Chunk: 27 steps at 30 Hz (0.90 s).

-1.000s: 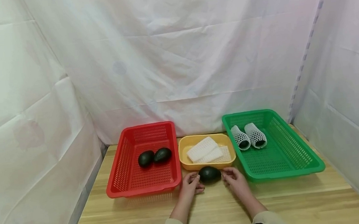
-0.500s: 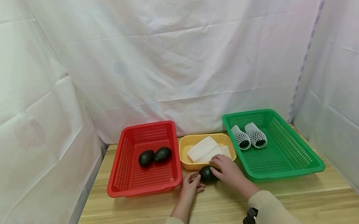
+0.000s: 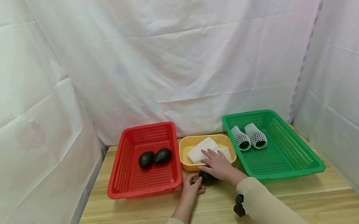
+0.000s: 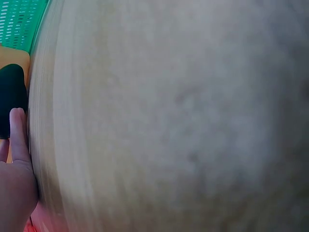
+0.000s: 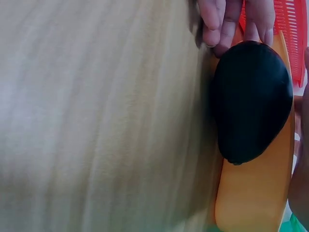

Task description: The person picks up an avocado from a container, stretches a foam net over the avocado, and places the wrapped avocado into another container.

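A dark green avocado [image 3: 208, 178] lies on the table in front of a yellow tray [image 3: 184, 152]. At its left end my left hand [image 3: 190, 188] rests with the fingertips touching it; the right wrist view shows those fingertips against the rounded end of the avocado [image 5: 253, 104]. My right hand [image 3: 218, 165] reaches over the avocado and partly hides it. Its fingers are spread over white foam net sleeves [image 3: 200, 150] in the tray, and no grip shows. In the left wrist view, fingers of the left hand [image 4: 17, 169] lie extended by the avocado [image 4: 10, 92].
On the left a red basket [image 3: 116, 180] holds two avocados [image 3: 162, 155]. A green basket [image 3: 307, 169] on the right contains two net-wrapped avocados [image 3: 255, 135]. White cloth [image 3: 174, 65] hangs behind and at both sides of the wooden table [image 3: 217, 217].
My right hand has moved from the avocado's right end, left and forward over it, to the net sleeves in the yellow tray. The left hand has stayed at the avocado.
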### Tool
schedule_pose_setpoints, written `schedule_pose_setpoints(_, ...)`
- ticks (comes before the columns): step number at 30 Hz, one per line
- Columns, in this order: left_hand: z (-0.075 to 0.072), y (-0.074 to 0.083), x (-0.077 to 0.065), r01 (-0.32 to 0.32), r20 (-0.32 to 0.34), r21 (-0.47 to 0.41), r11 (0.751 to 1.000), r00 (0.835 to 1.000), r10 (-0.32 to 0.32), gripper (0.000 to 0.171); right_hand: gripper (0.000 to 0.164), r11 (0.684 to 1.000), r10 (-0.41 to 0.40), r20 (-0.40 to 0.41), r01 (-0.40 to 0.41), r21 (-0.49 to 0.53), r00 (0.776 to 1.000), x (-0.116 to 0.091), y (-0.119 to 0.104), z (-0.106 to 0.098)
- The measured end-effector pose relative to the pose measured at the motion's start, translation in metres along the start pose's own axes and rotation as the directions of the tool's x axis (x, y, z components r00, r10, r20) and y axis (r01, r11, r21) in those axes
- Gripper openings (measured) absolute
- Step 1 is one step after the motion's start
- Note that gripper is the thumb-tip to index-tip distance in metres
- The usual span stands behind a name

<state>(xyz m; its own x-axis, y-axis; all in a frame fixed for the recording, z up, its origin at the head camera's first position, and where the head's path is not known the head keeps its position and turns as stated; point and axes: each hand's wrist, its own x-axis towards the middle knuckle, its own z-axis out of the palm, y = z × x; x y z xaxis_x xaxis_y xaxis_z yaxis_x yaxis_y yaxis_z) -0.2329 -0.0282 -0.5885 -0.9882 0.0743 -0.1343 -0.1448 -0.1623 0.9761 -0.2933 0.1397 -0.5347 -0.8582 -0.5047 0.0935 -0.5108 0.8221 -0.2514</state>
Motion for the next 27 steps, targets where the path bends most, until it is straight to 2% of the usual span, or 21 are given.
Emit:
schedule_pose_setpoints(5, 0.004, 0.019, -0.014, -0.002, 0.017, -0.003, 1.000, 1.000, 0.002, 0.035, 0.060, 1.000, 0.007, 0.010, -0.007, -0.018, 1.000, 0.004, 0.001, -0.001)
schedule_pose_setpoints(9, 0.006, 0.026, -0.020, -0.015, 0.023, -0.005, 1.000, 1.000, 0.015, 0.035, 0.062, 1.000, 0.013, -0.008, -0.013, -0.005, 1.000, 0.004, 0.003, -0.002)
schedule_pose_setpoints(12, 0.006, 0.026, -0.020, -0.014, 0.020, -0.008, 1.000, 1.000, 0.014, 0.033, 0.054, 1.000, -0.001, -0.082, 0.000, -0.017, 0.997, 0.006, 0.004, -0.004)
schedule_pose_setpoints(15, 0.005, 0.027, -0.020, 0.005, 0.014, -0.012, 1.000, 1.000, -0.005, 0.030, 0.041, 0.999, -0.034, -0.187, 0.026, -0.044, 0.982, 0.007, 0.002, -0.010)
schedule_pose_setpoints(18, 0.005, 0.026, -0.019, 0.005, 0.012, -0.016, 1.000, 1.000, -0.005, 0.029, 0.028, 0.996, -0.072, -0.304, 0.051, -0.076, 0.950, 0.008, -0.001, -0.018)
schedule_pose_setpoints(21, 0.003, 0.026, -0.017, 0.003, 0.013, -0.017, 1.000, 1.000, -0.003, 0.029, 0.021, 0.996, -0.088, -0.421, 0.069, -0.061, 0.903, 0.009, -0.003, -0.022)
schedule_pose_setpoints(27, 0.002, 0.027, -0.018, 0.006, 0.019, -0.014, 1.000, 1.000, -0.006, 0.031, 0.021, 0.994, -0.060, -0.588, 0.100, 0.035, 0.807, 0.007, -0.005, -0.026)
